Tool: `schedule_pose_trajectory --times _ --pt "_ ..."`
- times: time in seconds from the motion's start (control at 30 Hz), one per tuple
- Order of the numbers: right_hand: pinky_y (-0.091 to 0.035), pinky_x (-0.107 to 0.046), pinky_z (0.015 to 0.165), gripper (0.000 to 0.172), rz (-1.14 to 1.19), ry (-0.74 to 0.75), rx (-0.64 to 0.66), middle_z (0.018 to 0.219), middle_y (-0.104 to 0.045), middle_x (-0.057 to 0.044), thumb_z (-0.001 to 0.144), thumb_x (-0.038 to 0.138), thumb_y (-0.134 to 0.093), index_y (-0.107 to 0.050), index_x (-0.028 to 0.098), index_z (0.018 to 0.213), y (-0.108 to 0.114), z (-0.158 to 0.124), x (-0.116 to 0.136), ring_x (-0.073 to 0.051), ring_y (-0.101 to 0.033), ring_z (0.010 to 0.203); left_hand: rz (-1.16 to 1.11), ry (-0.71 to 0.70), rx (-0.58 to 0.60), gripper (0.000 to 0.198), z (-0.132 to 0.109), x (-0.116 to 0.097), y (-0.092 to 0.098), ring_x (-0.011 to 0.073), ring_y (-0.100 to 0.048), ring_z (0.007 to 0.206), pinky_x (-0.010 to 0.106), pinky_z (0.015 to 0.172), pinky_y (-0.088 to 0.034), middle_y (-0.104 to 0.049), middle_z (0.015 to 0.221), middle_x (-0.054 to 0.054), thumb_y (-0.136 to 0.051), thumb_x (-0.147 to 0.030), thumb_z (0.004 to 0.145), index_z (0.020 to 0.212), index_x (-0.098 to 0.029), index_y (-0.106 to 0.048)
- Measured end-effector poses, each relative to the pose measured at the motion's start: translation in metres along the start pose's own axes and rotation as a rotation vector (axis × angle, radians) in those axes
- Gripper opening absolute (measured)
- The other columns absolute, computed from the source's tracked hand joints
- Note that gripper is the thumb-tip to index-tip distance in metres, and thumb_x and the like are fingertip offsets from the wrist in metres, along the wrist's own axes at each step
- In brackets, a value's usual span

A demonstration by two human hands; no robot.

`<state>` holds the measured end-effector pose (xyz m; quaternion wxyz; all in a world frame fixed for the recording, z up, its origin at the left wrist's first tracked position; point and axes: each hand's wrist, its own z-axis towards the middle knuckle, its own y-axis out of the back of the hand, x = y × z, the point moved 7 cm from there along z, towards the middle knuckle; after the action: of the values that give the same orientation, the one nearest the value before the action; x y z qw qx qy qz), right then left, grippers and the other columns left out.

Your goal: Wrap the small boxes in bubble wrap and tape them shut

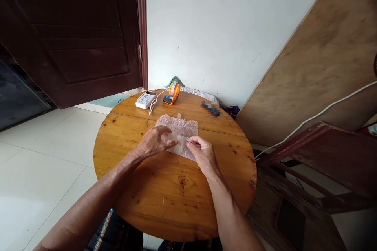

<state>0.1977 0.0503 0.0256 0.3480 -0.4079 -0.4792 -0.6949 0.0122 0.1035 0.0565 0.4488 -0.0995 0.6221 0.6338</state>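
Observation:
A sheet of pinkish bubble wrap (188, 127) lies flat on the round wooden table (165, 196). On its middle is a whitish, see-through piece (180, 145) whose kind I cannot make out. My left hand (156, 141) is over the wrap's left side, thumb and fingers apart, holding nothing that I can see. From the right, my right hand (203, 152) pinches with thumb and forefinger at the right edge of the whitish piece. What sits between those fingertips is too small to tell.
Toward the back stand an orange tape dispenser (171, 94) and a white box-shaped device (145, 100) with a white cable (153, 104). A dark, blurred-out object (211, 108) lies at the back right. A wooden chair (309, 157) is beside the table.

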Motion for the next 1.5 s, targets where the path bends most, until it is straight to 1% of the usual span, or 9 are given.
schedule_pose_trajectory --times 0.07,0.2,0.43,0.73,0.9,1.03,1.2,1.33,1.5 --pt "-0.048 -0.029 0.066 0.018 0.000 0.047 -0.040 0.075 -0.066 -0.002 0.076 0.039 -0.062 -0.065 0.022 0.071 0.002 0.001 0.002 -0.018 -0.060 0.070 -0.058 -0.008 0.016 0.038 0.001 0.001 -0.005 0.0197 -0.064 0.081 0.029 0.072 -0.048 -0.071 0.099 0.006 -0.071 -0.048 0.074 0.098 -0.017 -0.069" --pt "-0.050 -0.030 0.070 0.019 -0.004 0.078 -0.089 0.098 -0.070 -0.006 0.076 0.040 -0.063 -0.066 0.021 0.072 0.005 0.003 0.002 -0.020 -0.064 0.081 -0.274 0.117 0.067 0.025 0.007 0.010 -0.020 0.0124 -0.053 0.060 0.023 0.056 -0.041 -0.063 0.069 0.000 -0.070 -0.039 0.073 0.080 -0.015 -0.067" --pt "-0.040 -0.025 0.053 0.024 0.023 0.005 -0.036 0.056 -0.054 0.004 0.077 0.043 -0.064 -0.059 0.021 0.068 0.004 0.000 0.005 -0.013 -0.049 0.053 -0.490 0.187 0.113 0.017 0.008 0.013 -0.028 0.0074 -0.040 0.052 0.019 0.048 -0.030 -0.051 0.056 -0.005 -0.066 -0.028 0.068 0.064 -0.014 -0.058" --pt "-0.045 -0.031 0.061 0.017 -0.242 0.041 -0.098 0.070 -0.067 -0.001 0.077 0.041 -0.064 -0.064 0.024 0.078 0.008 -0.002 0.000 -0.019 -0.060 0.064 -0.577 0.232 0.155 0.020 0.005 0.018 -0.037 0.0067 -0.038 0.051 0.019 0.048 -0.026 -0.048 0.056 -0.007 -0.067 -0.027 0.061 0.064 -0.017 -0.050" --pt "-0.043 -0.041 0.085 0.016 -0.528 0.413 -0.268 0.095 -0.071 -0.009 0.089 0.029 -0.053 -0.068 0.025 0.095 0.009 -0.023 0.048 -0.027 -0.063 0.091 -0.583 0.235 0.141 0.022 0.005 0.018 -0.036 0.0066 -0.036 0.052 0.020 0.049 -0.026 -0.044 0.056 -0.008 -0.067 -0.028 0.060 0.063 -0.018 -0.048" --pt "-0.038 -0.039 0.081 0.015 -0.654 0.656 -0.109 0.098 -0.072 -0.007 0.091 0.025 -0.054 -0.067 0.023 0.096 -0.023 -0.042 0.074 -0.024 -0.061 0.090 -0.543 0.206 0.121 0.024 0.005 0.018 -0.033 0.0063 -0.033 0.054 0.020 0.049 -0.025 -0.040 0.057 -0.008 -0.067 -0.033 0.061 0.063 -0.017 -0.048" --pt "-0.035 -0.038 0.082 0.015 -0.713 0.664 -0.022 0.104 -0.072 -0.008 0.092 0.026 -0.055 -0.064 0.018 0.100 -0.037 -0.043 0.072 -0.025 -0.058 0.094 -0.493 0.191 0.113 0.025 0.007 0.021 -0.034 0.0070 -0.035 0.056 0.020 0.051 -0.026 -0.043 0.059 -0.007 -0.066 -0.036 0.063 0.064 -0.016 -0.050" --pt "-0.033 -0.038 0.082 0.017 -0.779 0.644 0.000 0.108 -0.070 -0.009 0.094 0.028 -0.053 -0.064 0.018 0.102 -0.037 -0.040 0.068 -0.025 -0.057 0.095 -0.455 0.196 0.161 0.023 0.007 0.021 -0.025 0.0075 -0.036 0.056 0.021 0.051 -0.027 -0.042 0.059 -0.008 -0.066 -0.035 0.067 0.067 -0.016 -0.051" --pt "-0.030 -0.038 0.079 0.028 -0.917 0.634 0.063 0.113 -0.067 -0.008 0.094 0.035 -0.058 -0.064 0.024 0.120 -0.046 -0.041 0.069 -0.025 -0.053 0.096 -0.300 0.230 0.169 0.015 0.003 0.029 0.013 0.0086 -0.044 0.056 0.020 0.051 -0.031 -0.051 0.064 -0.007 -0.061 -0.021 0.071 0.085 -0.015 -0.061"
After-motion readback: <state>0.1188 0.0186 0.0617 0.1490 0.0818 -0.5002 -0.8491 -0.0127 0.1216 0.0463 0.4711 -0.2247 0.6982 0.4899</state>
